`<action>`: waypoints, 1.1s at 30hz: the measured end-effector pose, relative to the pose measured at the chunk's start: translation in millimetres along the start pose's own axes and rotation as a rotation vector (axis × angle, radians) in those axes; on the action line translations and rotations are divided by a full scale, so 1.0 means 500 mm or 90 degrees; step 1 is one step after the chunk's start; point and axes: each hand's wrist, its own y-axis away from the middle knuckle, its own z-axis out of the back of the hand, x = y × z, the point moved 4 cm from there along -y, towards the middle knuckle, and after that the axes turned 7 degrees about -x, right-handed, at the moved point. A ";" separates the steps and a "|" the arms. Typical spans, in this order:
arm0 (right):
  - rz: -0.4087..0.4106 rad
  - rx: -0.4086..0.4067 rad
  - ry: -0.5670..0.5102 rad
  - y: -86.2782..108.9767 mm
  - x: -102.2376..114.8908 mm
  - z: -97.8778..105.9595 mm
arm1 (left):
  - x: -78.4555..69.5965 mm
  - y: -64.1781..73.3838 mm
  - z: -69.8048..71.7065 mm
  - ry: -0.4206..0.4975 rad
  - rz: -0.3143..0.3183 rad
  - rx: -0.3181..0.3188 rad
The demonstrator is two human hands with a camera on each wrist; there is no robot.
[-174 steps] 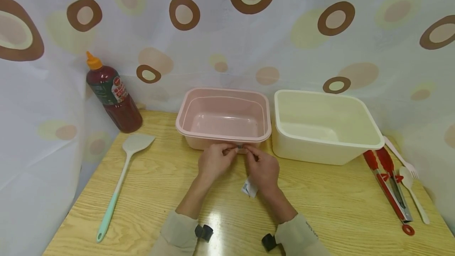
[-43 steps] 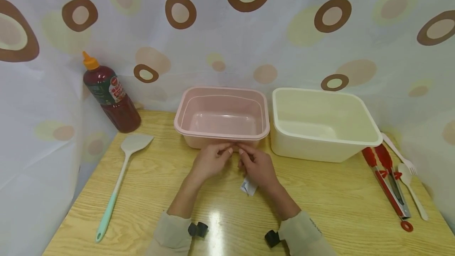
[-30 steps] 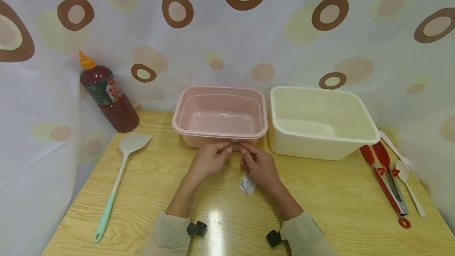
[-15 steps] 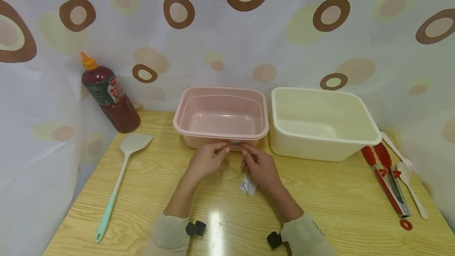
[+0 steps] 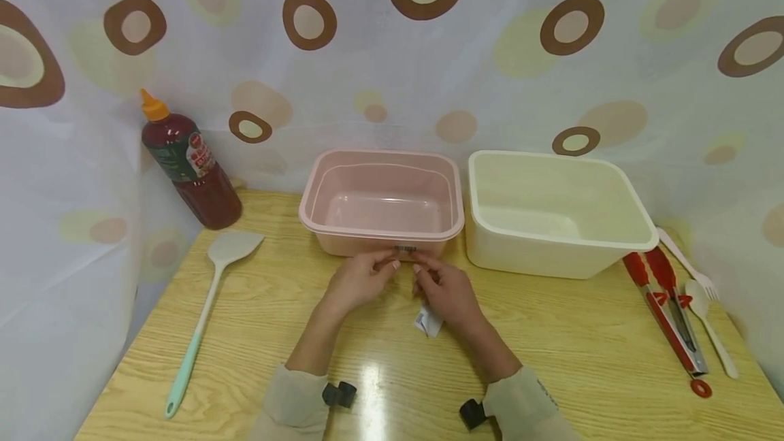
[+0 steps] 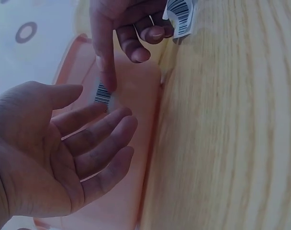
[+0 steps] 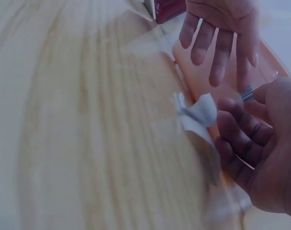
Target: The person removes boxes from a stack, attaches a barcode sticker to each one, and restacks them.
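Note:
A pink plastic basin [image 5: 343,243] stands against the back curtain, with a small barcode sticker [image 5: 405,248] on its front wall. My left hand [image 5: 360,283] has its fingers extended, and its index fingertip touches the wall at the sticker's left end. From the other side my right hand [image 5: 450,291] presses its index finger at the sticker's right end, while its other fingers bend loosely and hold nothing visible. A crumpled white paper piece [image 5: 428,322] with a printed barcode lies by the right hand; the left wrist view shows that barcode paper [image 6: 180,17] beside the right fingers.
A cream bin [image 5: 529,257] stands right of the basin. Farther right lie red-tipped tongs [image 5: 670,318], a spoon [image 5: 710,332] and a pink fork [image 5: 689,265]. On the left are a red sauce bottle [image 5: 190,165] and a spatula with a green handle [image 5: 205,312].
The fingertips pressed together over the sticker 1.4 s ago; they have since drawn apart and slightly down, so its barcode shows. The basin and other things stay put.

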 end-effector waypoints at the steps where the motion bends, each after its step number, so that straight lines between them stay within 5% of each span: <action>1: 0.003 0.002 0.002 -0.001 0.002 0.001 | -0.002 0.000 0.002 0.003 -0.004 -0.002; 13: 0.002 -0.008 -0.022 0.000 0.009 0.029 | -0.006 0.002 0.013 0.009 -0.008 -0.005; 25: 0.013 0.008 0.017 -0.003 -0.009 0.011 | -0.010 0.005 -0.009 -0.024 0.013 0.048; 33: 0.008 -0.001 -0.009 0.009 0.008 0.033 | -0.012 0.009 0.006 -0.053 0.004 0.017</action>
